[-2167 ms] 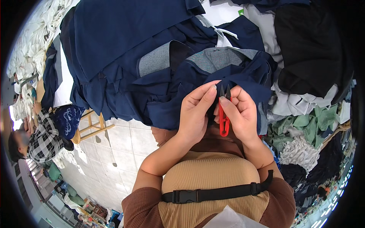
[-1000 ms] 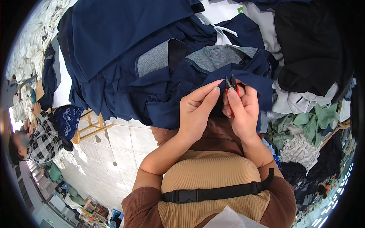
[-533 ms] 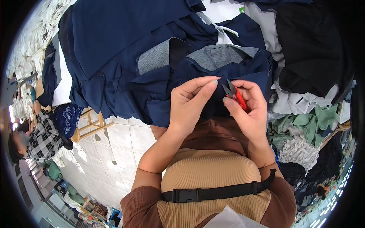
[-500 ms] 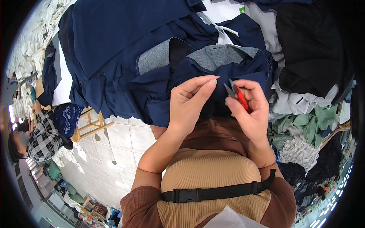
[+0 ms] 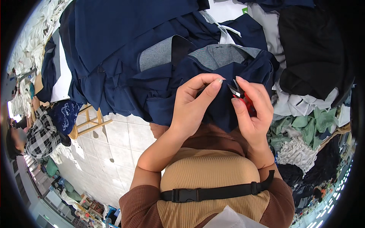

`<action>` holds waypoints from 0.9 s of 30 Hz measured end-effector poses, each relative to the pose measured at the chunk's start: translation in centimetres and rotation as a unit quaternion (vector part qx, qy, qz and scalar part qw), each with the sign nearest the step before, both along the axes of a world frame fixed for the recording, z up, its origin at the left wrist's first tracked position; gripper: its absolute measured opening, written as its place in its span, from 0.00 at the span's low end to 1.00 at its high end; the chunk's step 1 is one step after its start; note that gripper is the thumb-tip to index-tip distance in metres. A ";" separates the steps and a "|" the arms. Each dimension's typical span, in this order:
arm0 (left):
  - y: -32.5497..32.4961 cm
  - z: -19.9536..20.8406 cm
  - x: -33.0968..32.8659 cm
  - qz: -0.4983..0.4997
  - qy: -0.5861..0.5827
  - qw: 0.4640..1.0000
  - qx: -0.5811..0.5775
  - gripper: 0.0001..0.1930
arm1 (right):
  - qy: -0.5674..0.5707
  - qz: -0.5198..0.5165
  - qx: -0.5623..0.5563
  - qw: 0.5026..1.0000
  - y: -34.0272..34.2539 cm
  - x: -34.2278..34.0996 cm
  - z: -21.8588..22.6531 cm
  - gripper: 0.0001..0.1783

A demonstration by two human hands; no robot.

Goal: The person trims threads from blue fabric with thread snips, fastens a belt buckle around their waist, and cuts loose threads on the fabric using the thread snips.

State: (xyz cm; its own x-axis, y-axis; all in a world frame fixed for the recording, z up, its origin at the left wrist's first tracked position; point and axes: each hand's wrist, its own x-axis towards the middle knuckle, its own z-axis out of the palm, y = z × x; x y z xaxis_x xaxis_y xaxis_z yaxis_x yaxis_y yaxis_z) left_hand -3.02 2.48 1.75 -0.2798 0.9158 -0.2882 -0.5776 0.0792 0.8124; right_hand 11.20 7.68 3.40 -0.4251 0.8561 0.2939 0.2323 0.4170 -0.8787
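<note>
My right hand (image 5: 255,112) holds thread snips (image 5: 236,93) with red handles and short metal blades. Their tips point up and left, towards my other hand. Thumb and forefinger of my left hand (image 5: 194,100) are pinched together just left of the blades; whatever they grip is too small to make out. Beneath both hands drapes a navy garment (image 5: 218,110), which hangs over the near edge of the pile. Its opening shows a grey lining (image 5: 218,55). A small gap separates the snips from my left fingertips.
More navy garments (image 5: 110,41) are heaped to the left, with white ties (image 5: 224,27) behind. Black cloth (image 5: 310,49) lies on the right, above green and white cloth scraps (image 5: 304,131). A wooden stool (image 5: 89,121) and a person in a checked shirt (image 5: 42,135) are at left.
My left hand has shifted slightly right. The snips have turned in my right hand, whose forefinger now stretches along them. A fold of the navy garment hangs lower between my arms.
</note>
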 end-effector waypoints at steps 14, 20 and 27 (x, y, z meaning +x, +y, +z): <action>0.2 0.3 -0.6 -0.035 0.082 0.996 0.009 0.06 | -0.129 -0.024 0.160 0.978 0.9 0.8 0.2 0.19; 0.3 0.4 -0.6 -0.040 0.080 0.996 -0.004 0.06 | -0.125 -0.038 0.173 0.976 0.9 0.7 0.0 0.18; 0.2 0.4 -0.6 -0.041 0.088 0.995 0.000 0.06 | -0.123 -0.031 0.179 0.976 0.9 0.7 0.1 0.18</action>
State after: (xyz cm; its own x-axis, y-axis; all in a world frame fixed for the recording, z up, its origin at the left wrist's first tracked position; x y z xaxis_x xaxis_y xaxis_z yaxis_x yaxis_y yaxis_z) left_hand -3.58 2.66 2.14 -0.2512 0.9374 -0.2411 -0.4175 0.1197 0.9008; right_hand 11.87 8.53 3.46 -0.4712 0.7431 0.4751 0.4516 0.6660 -0.5937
